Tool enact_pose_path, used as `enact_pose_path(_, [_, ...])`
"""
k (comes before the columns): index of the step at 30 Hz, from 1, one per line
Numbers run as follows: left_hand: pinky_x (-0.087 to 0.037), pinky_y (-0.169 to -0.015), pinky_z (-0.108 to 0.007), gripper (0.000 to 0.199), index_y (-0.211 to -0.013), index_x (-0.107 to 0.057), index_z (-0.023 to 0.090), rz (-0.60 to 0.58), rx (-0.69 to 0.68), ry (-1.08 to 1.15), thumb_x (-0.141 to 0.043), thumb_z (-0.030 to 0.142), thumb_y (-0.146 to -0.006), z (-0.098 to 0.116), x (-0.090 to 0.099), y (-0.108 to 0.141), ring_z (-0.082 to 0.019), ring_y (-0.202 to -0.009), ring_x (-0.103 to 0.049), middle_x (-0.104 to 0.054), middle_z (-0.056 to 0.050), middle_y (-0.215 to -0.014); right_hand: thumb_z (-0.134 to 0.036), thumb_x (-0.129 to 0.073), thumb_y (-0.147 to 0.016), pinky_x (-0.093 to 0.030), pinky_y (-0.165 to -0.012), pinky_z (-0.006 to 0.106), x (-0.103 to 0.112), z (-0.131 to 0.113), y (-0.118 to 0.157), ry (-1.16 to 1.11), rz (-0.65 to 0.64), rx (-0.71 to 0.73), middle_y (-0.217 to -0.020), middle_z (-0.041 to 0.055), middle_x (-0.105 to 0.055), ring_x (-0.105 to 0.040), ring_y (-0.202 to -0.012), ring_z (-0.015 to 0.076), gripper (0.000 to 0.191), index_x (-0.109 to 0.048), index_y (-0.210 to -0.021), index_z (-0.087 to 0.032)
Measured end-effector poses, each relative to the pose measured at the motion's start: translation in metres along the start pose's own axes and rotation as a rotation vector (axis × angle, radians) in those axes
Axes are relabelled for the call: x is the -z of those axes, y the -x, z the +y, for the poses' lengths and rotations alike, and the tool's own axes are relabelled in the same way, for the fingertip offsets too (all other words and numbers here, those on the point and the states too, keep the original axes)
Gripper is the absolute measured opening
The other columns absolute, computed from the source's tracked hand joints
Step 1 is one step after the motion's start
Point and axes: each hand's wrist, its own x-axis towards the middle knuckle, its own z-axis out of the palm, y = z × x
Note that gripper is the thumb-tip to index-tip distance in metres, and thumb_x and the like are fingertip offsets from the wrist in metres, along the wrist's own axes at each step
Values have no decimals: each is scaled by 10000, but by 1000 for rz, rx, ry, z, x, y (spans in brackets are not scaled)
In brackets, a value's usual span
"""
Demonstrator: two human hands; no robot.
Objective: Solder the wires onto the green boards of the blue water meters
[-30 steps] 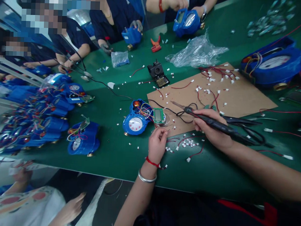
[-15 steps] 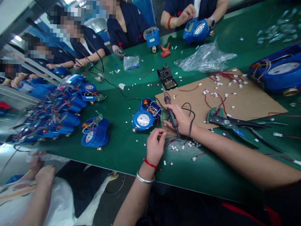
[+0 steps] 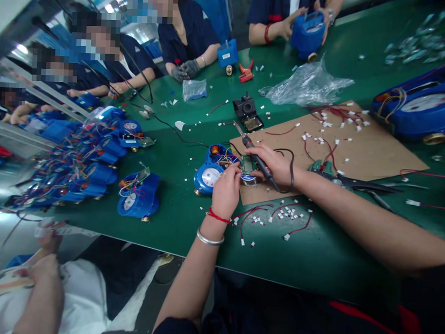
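My right hand (image 3: pixel 271 164) is wrapped round a soldering iron (image 3: pixel 258 162), its metal tip pointing up and to the left. Under the iron lies a small green circuit board (image 3: pixel 247 163), with a spool of solder (image 3: pixel 249 180) just below it. My left hand (image 3: pixel 225 189) has its fingers pinched together at the board's left edge; what they hold is hidden. Just left of the board, a blue water meter (image 3: pixel 207 177) with a round white dial and coloured wires is partly covered by my left hand.
An opened black soldering stand (image 3: pixel 248 112) is beyond the iron. Brown cardboard (image 3: pixel 281 144) carries red-black connector wires (image 3: pixel 334 114); pliers (image 3: pixel 348 182) lie to its right. More meters are piled at left (image 3: pixel 73 157). Co-workers sit across the green table.
My left hand has moved up from below the board to its edge. My right hand and the iron have shifted slightly right, and the solder spool now shows. A co-worker opposite has tilted a meter upright.
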Motion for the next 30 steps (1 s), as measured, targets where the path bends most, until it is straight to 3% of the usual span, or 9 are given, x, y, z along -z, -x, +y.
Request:
enact_pose_path(5, [-461, -800, -358, 176, -992, -537, 156, 11, 41, -135, -376, 153, -921, -4, -6, -7, -212, -924, -595, -633, -109, -1009, -409, -618, -802, -411, -975, 456, -2, 5, 1, -28, -6, 5, -1259, 138, -461, -463, -1170, 281, 615, -369, -1328, -211])
enact_pose_path(13, [-445, -653, -282, 131, -809, -588, 189, -164, 72, -77, -514, 81, -821, -7, 19, -31, -167, -699, -592, -623, -21, -722, -370, -642, -795, -395, -1000, 484, -4, 4, 3, -58, 1, -31, -1328, 121, -457, -445, -1224, 278, 652, -344, -1363, -257])
enact_pose_path(22, [-467, -733, -321, 132, -793, -601, 181, -272, -8, -91, -520, 79, -814, -15, 22, -36, -181, -794, -599, -655, -47, -859, -340, -629, -811, -380, -1028, 496, -6, 4, 4, -50, -14, -67, -1396, 95, -431, -404, -1287, 280, 651, -336, -1388, -275])
enact_pose_path(30, [-469, -725, -332, 150, -819, -608, 171, -292, -4, -116, -495, 73, -830, -15, 21, -37, -185, -769, -592, -643, -52, -824, -373, -604, -823, -386, -1027, 488, -4, -2, 5, -20, -23, -95, -1403, 94, -429, -419, -1278, 282, 658, -314, -1403, -266])
